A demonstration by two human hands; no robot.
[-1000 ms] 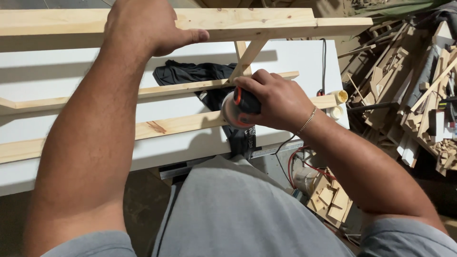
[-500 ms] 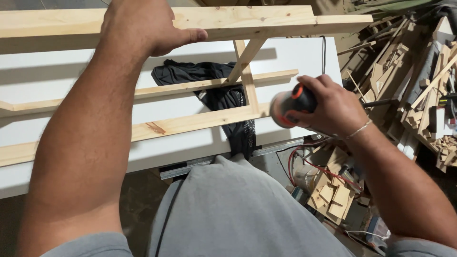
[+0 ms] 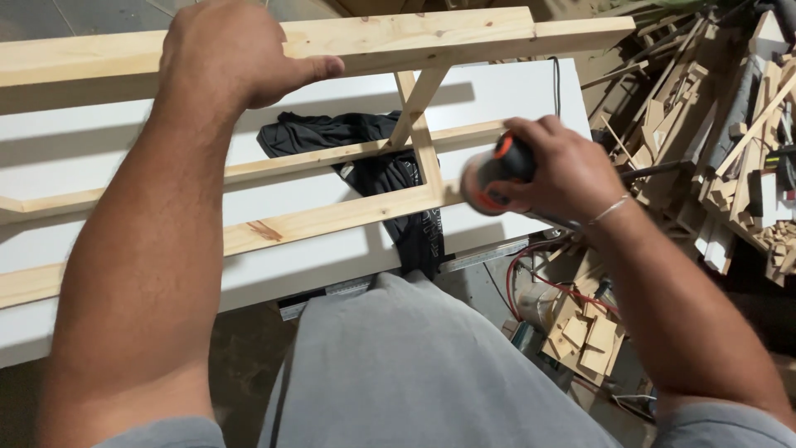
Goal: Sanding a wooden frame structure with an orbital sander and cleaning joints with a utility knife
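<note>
Pale pine rails, smooth and knotty, are forming an open frame (image 3: 332, 217) that is lying across a flat white table (image 3: 514, 95). The left hand (image 3: 228, 54) is gripping the far top rail, fingers wrapped over it and thumb pointing right. The right hand (image 3: 560, 170) is closing around a rounded black-and-orange sander (image 3: 491, 178), holding it just off the frame's right end. Crumpled black cloth (image 3: 365, 158) is lying under the rails. Jumbled wood offcuts (image 3: 721, 124) are crowding the floor at right.
</note>
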